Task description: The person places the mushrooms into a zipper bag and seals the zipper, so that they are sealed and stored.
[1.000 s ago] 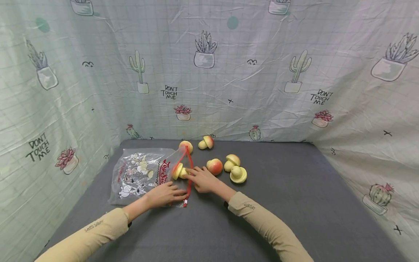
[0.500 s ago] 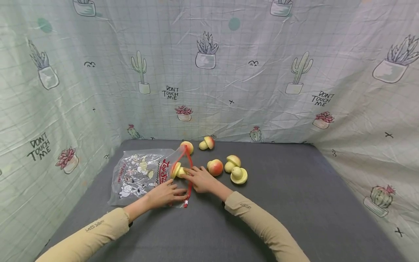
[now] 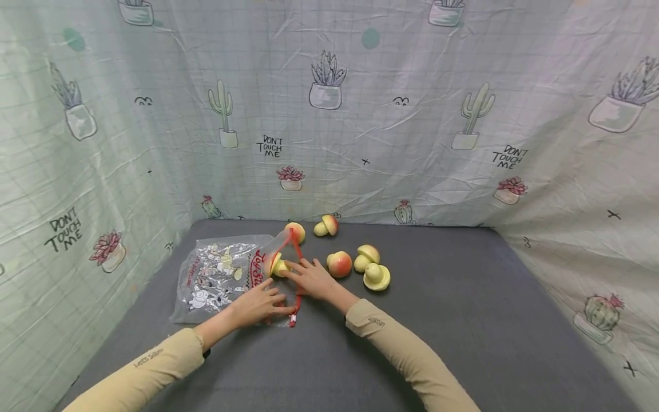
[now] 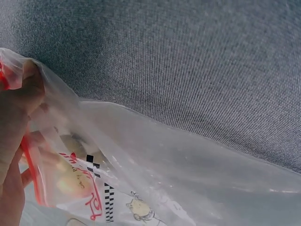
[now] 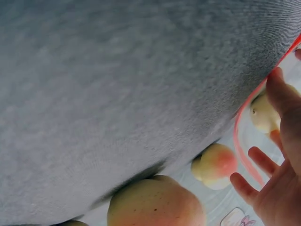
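A clear plastic zip bag (image 3: pixel 216 274) with cartoon prints and a red-edged mouth lies at the left, its mouth facing right. My left hand (image 3: pixel 257 303) is at the near side of that mouth, thumb and fingers spread; in the left wrist view, plastic covers its thumb tip. Just inside the mouth lies a yellow toy mushroom (image 3: pixel 278 266) with a reddish cap, cap toward the bag's interior. My right hand (image 3: pixel 313 279) reaches in from the right, fingertips at the mushroom's stem. In the right wrist view its fingers are extended and spread, the thumb (image 5: pixel 281 94) overlapping the mushroom.
Right of the bag lie more toy mushrooms: one red-capped (image 3: pixel 340 264), one tilted (image 3: pixel 368 254) and one cap-down (image 3: pixel 377 277). Farther back, another mushroom (image 3: pixel 326 225) lies near the printed curtain (image 3: pixel 360 189), and one (image 3: pixel 296 233) sits beside the bag's far corner. The tabletop (image 3: pixel 463 297) is dark grey.
My right hand has moved a little left, and the mushroom at its fingertips has slid deeper into the bag mouth. My left hand has stayed at the bag's near edge.
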Motion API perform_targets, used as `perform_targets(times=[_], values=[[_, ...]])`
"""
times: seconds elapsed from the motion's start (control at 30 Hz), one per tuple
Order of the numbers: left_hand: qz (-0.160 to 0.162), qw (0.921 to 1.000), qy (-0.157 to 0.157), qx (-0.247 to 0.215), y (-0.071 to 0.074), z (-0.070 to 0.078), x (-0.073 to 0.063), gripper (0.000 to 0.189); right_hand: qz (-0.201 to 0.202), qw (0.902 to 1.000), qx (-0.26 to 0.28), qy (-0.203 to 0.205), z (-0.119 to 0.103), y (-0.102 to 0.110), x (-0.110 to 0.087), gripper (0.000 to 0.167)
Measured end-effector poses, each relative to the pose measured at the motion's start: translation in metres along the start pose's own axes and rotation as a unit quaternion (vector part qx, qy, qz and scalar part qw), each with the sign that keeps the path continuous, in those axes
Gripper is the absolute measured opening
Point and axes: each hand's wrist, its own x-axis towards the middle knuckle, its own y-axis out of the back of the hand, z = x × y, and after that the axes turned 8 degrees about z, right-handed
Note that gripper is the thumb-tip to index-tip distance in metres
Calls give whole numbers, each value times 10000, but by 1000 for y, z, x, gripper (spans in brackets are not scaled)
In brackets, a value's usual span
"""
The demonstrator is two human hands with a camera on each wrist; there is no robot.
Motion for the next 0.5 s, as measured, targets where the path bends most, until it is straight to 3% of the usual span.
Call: perform_targets(times=[0.23,0.5], values=[[97,9994,332,-25,1,-7,-2,63,66,9996,-253,-129,-4,0,2,62],[120,9991,356,-186,4,-13,-7,58,14,9996,-243,-173,-8,0,2,57]])
